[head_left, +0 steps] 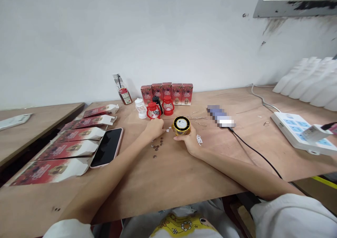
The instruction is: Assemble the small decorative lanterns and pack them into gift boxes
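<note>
Right hand grasps gold-rimmed round lantern; left hand, grip indiscernible, rests beside small brown discs; five red cartons lie flat, unfilled, along wooden table left edge.

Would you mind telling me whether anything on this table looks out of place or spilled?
Small round pieces lie scattered loose on the table beside the left hand, unlike the neat row of red boxes behind. The right hand holds a gold lantern.

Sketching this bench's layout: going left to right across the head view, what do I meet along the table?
Flattened red cartons → black phone → left hand → gold round piece held in the right hand → white power strip.
</note>
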{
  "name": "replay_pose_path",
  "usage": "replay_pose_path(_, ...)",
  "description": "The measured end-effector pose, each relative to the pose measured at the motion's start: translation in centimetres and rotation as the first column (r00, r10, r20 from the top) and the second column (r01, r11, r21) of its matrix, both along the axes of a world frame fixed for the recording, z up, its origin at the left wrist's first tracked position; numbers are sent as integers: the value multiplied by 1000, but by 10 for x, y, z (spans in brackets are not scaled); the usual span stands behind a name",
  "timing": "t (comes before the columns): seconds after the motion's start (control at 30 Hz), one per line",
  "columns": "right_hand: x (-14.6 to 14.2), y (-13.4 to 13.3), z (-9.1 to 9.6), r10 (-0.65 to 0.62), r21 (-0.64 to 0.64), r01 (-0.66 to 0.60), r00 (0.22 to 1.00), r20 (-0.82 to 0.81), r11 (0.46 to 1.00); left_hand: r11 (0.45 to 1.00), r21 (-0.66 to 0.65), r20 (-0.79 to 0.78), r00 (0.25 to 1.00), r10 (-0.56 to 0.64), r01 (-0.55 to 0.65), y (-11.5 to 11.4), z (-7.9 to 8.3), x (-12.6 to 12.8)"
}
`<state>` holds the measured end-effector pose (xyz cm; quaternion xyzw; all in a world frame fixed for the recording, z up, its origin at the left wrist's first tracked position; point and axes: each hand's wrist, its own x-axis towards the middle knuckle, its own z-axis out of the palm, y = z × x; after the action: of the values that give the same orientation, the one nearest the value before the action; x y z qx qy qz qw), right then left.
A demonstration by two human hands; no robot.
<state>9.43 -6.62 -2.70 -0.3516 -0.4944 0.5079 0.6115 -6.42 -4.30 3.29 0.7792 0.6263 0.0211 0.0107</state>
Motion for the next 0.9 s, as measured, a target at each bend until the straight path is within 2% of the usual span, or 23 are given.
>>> replay_pose_path(0.2,0,-1,1,18,-10,-18,1000,-14,1000,999,51,-109,994,20,-15,-6,-2,11)
replay_pose_path(0.37,0,-2,2,19,-1,-19,1000,8,1000,994,105,-114,993,44,-32,-2,-1,10)
replay_pose_path(0.47,1,-3,3,19,-1,-19,999,33,1000,984,166,-75,994,78,-65,-1,14,4)
replay_pose_path(0.57,0,-3,4,41,1,-41,998,45,999,961,270,28,998,49,-55,-9,41,-2)
replay_pose_path(0.63,-1,-3,4,55,14,-55,998,44,998,925,381,171,982,-79,8,-19,59,-4)
replay_pose_path(0.7,-1,-3,4,62,37,-63,998,32,997,886,436,207,940,-271,160,-31,72,-4)
replay_pose_path(0.8,-1,-4,5,85,65,-86,996,13,994,786,446,62,861,-505,429,-45,79,2)
replay_pose_path(0.9,-1,-5,6,117,81,-120,993,30,990,696,469,-135,823,-552,544,-52,76,10)
